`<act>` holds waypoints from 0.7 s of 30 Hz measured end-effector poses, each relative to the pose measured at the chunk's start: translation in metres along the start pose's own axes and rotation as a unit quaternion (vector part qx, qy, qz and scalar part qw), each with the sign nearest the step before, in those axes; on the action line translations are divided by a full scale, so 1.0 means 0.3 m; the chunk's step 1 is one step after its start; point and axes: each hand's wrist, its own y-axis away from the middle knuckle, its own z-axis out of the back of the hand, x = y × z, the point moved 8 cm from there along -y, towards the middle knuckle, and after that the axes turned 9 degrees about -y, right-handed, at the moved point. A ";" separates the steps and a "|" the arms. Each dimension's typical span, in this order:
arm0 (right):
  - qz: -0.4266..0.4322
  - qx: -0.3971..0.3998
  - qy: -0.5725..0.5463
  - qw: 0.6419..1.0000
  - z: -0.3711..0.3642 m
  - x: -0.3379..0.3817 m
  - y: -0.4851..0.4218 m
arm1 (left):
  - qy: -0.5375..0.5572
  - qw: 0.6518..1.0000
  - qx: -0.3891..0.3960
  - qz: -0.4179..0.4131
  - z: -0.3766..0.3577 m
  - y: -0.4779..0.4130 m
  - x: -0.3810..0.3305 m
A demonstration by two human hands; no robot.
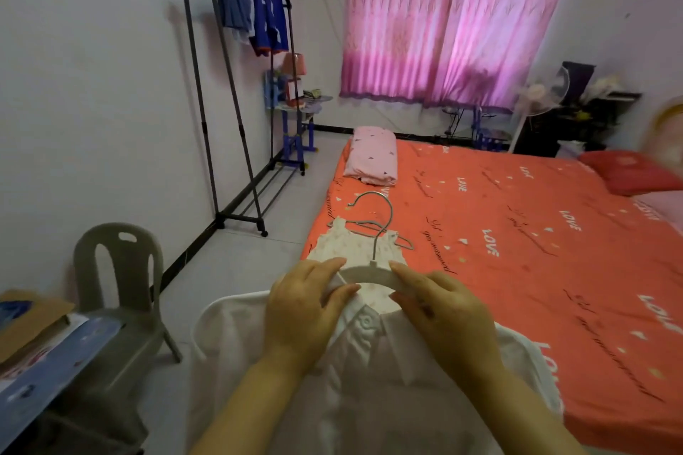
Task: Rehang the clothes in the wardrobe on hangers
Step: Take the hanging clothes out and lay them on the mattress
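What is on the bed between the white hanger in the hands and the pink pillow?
In the head view, a small white dotted top on a thin grey wire hanger lies there on the orange bedsheet, beyond the curved white plastic hanger.

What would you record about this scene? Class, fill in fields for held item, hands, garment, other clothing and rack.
Held item: white hanger, hook pointing away from the person
Hands: left hand and right hand each grip one end of it
Garment: white shirt, collar at the hanger, partly on the bed
Other clothing: small white garment on the bed beyond
Rack: clothes rack by the wall, blue clothes over its top
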 end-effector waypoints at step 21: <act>-0.074 -0.007 0.088 0.993 -0.541 -0.612 -0.521 | 0.050 0.994 0.095 -0.008 -0.749 -0.640 0.504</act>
